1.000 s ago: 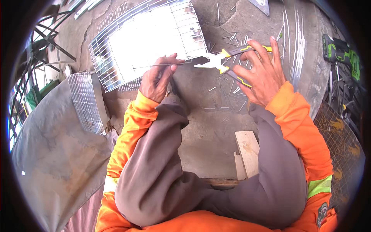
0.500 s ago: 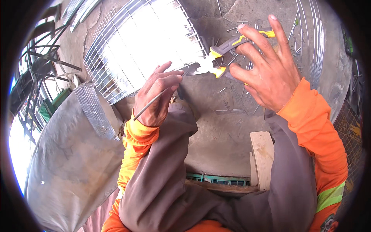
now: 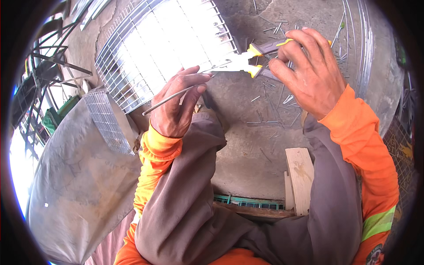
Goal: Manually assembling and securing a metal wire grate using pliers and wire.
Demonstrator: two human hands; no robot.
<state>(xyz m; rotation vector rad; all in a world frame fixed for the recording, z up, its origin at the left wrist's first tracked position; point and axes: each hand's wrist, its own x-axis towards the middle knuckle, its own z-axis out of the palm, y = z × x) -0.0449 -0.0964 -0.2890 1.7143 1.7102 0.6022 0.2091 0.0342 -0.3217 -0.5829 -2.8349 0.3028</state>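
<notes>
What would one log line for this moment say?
left fingers: hold rod | right fingers: hold pliers, handles apart | large mesh: beyond left fingers

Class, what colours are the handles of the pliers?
Dark grey and yellow; the pliers' handles show best in the head view.

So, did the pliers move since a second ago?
Yes, to the left. Judged against the wire mesh, the head of the pliers in the right hand is now further left.
</notes>
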